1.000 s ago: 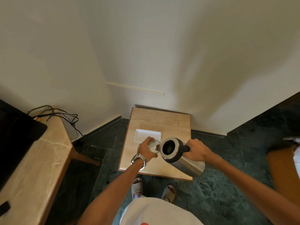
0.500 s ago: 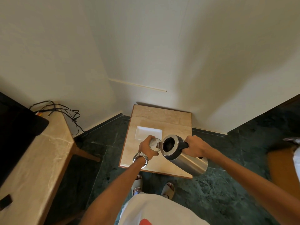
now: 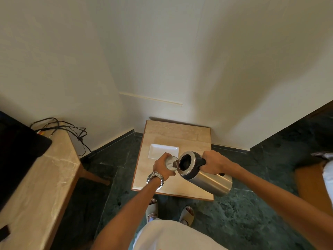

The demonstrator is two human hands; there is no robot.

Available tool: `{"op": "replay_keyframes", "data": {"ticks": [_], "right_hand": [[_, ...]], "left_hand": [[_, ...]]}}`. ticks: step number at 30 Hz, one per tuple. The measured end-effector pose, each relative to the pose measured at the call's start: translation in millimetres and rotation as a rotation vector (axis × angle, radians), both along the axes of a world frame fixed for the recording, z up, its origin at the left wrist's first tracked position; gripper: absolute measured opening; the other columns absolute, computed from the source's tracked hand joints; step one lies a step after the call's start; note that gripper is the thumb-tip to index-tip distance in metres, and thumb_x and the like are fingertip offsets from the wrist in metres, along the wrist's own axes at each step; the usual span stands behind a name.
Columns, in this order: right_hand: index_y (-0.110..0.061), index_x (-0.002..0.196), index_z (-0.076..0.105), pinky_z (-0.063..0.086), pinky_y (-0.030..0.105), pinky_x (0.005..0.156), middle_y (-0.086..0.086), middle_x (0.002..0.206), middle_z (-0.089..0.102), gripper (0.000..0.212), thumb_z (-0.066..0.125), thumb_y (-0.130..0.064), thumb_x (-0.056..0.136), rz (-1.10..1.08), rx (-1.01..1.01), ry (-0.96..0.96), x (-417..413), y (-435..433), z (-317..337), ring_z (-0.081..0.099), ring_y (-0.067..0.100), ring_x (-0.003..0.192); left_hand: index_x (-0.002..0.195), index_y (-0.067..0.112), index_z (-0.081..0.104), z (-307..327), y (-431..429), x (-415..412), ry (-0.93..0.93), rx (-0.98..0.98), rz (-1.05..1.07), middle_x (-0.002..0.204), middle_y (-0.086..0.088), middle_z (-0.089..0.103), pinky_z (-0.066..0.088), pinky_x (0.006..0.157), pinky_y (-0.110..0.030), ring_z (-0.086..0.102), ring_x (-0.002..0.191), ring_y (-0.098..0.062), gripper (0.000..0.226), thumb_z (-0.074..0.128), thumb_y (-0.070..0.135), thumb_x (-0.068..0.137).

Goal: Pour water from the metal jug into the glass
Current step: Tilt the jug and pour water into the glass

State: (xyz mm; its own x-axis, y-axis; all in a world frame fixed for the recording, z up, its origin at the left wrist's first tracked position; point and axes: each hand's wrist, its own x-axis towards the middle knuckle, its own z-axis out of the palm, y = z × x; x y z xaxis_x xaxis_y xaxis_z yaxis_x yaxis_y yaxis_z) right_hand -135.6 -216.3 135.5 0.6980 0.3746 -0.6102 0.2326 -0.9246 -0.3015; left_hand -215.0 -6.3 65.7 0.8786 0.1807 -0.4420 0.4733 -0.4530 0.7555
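Observation:
The metal jug (image 3: 207, 179) is tilted steeply to the left above the small table, its dark open mouth facing me and its spout resting over the glass. My right hand (image 3: 215, 162) grips the jug's black handle. The clear glass (image 3: 169, 162) is held in the air just left of the spout, wrapped by my left hand (image 3: 162, 167), which wears a metal watch. Only the glass's rim and inside show; I cannot tell how much water it holds.
A white rectangular dish (image 3: 162, 150) lies on the small wooden table (image 3: 180, 134) against the wall. A long marble-topped bench (image 3: 45, 177) with a black screen and cables stands to the left. A wooden seat (image 3: 313, 188) is at the right. My sandalled feet stand on dark green floor.
The jug has tipped a little further toward the glass, its base rising to the right. Both hands stay in nearly the same place over the table.

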Motion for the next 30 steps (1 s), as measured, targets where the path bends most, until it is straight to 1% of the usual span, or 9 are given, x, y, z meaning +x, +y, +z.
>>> {"op": "replay_keyframes", "data": {"ticks": [4, 7, 9, 12, 15, 20, 22, 25, 30], "right_hand": [[-0.017, 0.098, 0.060, 0.045, 0.024, 0.066, 0.000, 0.083, 0.063, 0.021, 0.068, -0.032, 0.085, -0.007, 0.003, -0.005, -3.0, 3.4, 5.2, 0.060, 0.014, 0.076], [-0.021, 0.089, 0.056, 0.043, 0.023, 0.061, -0.002, 0.078, 0.063, 0.015, 0.067, -0.029, 0.082, -0.015, -0.006, -0.001, -4.9, 4.2, 6.3, 0.060, 0.012, 0.071], [-0.022, 0.088, 0.054, 0.042, 0.021, 0.059, -0.002, 0.079, 0.063, 0.016, 0.067, -0.029, 0.082, -0.030, -0.005, -0.001, -4.1, 3.8, 7.5, 0.059, 0.011, 0.072], [-0.022, 0.094, 0.054, 0.042, 0.020, 0.062, -0.004, 0.082, 0.061, 0.019, 0.069, -0.029, 0.084, -0.048, 0.002, 0.008, -1.9, 4.5, 9.7, 0.058, 0.010, 0.073], [-0.019, 0.100, 0.058, 0.043, 0.021, 0.063, -0.001, 0.086, 0.063, 0.022, 0.069, -0.029, 0.084, -0.053, -0.004, 0.003, -2.2, 5.8, 10.2, 0.059, 0.011, 0.075], [-0.015, 0.106, 0.060, 0.042, 0.022, 0.062, -0.002, 0.084, 0.061, 0.026, 0.070, -0.027, 0.085, -0.061, -0.001, -0.001, -2.3, 8.5, 12.2, 0.055, 0.009, 0.069], [-0.015, 0.109, 0.059, 0.045, 0.023, 0.066, 0.000, 0.087, 0.063, 0.028, 0.070, -0.026, 0.085, -0.069, 0.001, 0.003, -1.9, 9.2, 13.5, 0.058, 0.011, 0.073], [-0.014, 0.112, 0.058, 0.048, 0.027, 0.072, 0.006, 0.099, 0.067, 0.031, 0.070, -0.027, 0.086, -0.069, -0.007, 0.007, -1.7, 10.1, 14.2, 0.061, 0.017, 0.085], [-0.014, 0.111, 0.059, 0.046, 0.026, 0.070, 0.002, 0.093, 0.063, 0.030, 0.070, -0.026, 0.086, -0.064, -0.010, -0.007, -2.4, 12.0, 14.9, 0.060, 0.016, 0.081]], "left_hand": [[0.131, 0.015, 0.055, -0.2, -1.8, -2.1, 0.001, -0.005, 0.006, 0.131, -0.010, 0.065, 0.059, 0.096, -0.046, 0.062, 0.119, -0.032, 0.073, 0.091, 0.008, 0.068], [0.131, 0.016, 0.055, -2.9, -2.5, -3.3, 0.004, -0.021, 0.015, 0.130, -0.009, 0.064, 0.060, 0.094, -0.043, 0.062, 0.119, -0.031, 0.073, 0.091, 0.007, 0.067], [0.130, 0.016, 0.055, -1.5, -3.4, -1.7, 0.000, -0.027, 0.010, 0.130, -0.009, 0.064, 0.060, 0.094, -0.042, 0.062, 0.120, -0.031, 0.073, 0.090, 0.007, 0.067], [0.130, 0.015, 0.055, -0.1, -3.5, 2.6, -0.009, -0.019, -0.010, 0.129, -0.009, 0.065, 0.060, 0.096, -0.043, 0.063, 0.119, -0.032, 0.072, 0.091, 0.008, 0.068], [0.131, 0.015, 0.055, 0.6, -4.0, 3.6, -0.016, -0.012, -0.014, 0.130, -0.009, 0.065, 0.059, 0.097, -0.045, 0.063, 0.119, -0.032, 0.072, 0.090, 0.008, 0.069], [0.132, 0.014, 0.054, 0.2, -5.6, 3.7, -0.020, -0.013, -0.008, 0.132, -0.009, 0.064, 0.059, 0.097, -0.044, 0.062, 0.120, -0.032, 0.073, 0.090, 0.008, 0.069], [0.130, 0.014, 0.055, -0.1, -6.3, 3.6, -0.026, -0.013, 0.003, 0.131, -0.009, 0.064, 0.059, 0.098, -0.045, 0.062, 0.120, -0.032, 0.071, 0.090, 0.007, 0.069], [0.129, 0.013, 0.055, 0.1, -7.7, 3.1, -0.032, -0.012, 0.016, 0.130, -0.009, 0.065, 0.059, 0.097, -0.045, 0.062, 0.120, -0.032, 0.069, 0.090, 0.008, 0.069], [0.131, 0.013, 0.054, 0.5, -8.9, 3.1, -0.019, -0.018, 0.011, 0.131, -0.010, 0.065, 0.058, 0.097, -0.044, 0.062, 0.120, -0.032, 0.071, 0.090, 0.008, 0.069]]}}
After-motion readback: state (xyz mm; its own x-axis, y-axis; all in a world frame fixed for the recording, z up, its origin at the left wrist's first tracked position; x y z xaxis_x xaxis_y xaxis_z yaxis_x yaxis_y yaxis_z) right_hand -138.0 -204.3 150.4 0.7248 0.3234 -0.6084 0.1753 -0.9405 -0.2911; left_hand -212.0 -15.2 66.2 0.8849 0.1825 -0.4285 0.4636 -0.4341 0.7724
